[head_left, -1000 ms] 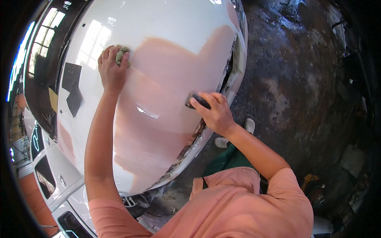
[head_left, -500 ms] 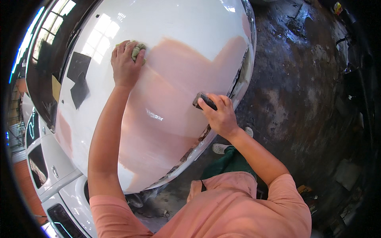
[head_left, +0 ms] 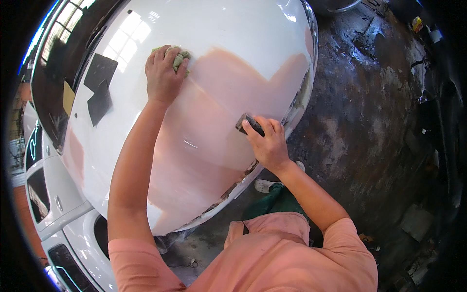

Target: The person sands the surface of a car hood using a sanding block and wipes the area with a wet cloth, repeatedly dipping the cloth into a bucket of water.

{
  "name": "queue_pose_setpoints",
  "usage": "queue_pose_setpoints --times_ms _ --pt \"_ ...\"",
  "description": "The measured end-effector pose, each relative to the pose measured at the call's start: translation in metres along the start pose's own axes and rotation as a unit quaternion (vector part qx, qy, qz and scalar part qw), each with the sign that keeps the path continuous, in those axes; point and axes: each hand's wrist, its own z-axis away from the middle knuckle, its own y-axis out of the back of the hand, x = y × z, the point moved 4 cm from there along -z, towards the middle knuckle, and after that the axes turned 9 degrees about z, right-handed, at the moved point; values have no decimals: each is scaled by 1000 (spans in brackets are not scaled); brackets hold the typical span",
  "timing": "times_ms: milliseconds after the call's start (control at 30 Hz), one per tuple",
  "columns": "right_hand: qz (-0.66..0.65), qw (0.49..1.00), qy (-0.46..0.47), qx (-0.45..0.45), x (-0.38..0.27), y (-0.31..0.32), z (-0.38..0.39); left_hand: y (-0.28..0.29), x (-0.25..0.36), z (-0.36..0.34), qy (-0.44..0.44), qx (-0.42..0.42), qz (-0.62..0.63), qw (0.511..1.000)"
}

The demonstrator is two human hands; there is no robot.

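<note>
A white car hood (head_left: 233,22) with a large patch of pinkish filler or primer (head_left: 204,121) lies before me. My left hand (head_left: 164,78) is closed on a bunched greenish cloth (head_left: 181,59), pressed to the white paint at the patch's far left edge. My right hand (head_left: 268,143) grips a dark sanding block (head_left: 250,125) from its right end. The block rests on the pink surface close to the hood's front edge; its underside is hidden.
Two dark sheets of sandpaper (head_left: 100,72) lie on the hood's left part, near a tan sheet (head_left: 68,99) by the windshield. Another white vehicle (head_left: 58,202) stands at the left. A stained dark floor (head_left: 355,131) spreads to the right.
The view has shifted slightly, so the hood sits a little further right. The sanding block has slid slightly left over the pink patch. Both hands keep their holds.
</note>
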Motion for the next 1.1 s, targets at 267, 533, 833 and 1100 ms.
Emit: queue_pose_setpoints --times_ms 267,533,833,1100 --pt "14 1000 -5 6 -27 -53 -123 0 -2 -2 -14 6 -6 1000" --pt "21 998 0 61 56 -30 -77 -2 -2 -3 -7 4 9 1000" --pt "-8 998 20 60 27 -34 -52 -4 -8 -3 -17 -4 3 1000" --pt "32 995 -67 65 14 -40 -34 -14 24 -2 -23 -34 -5 999"
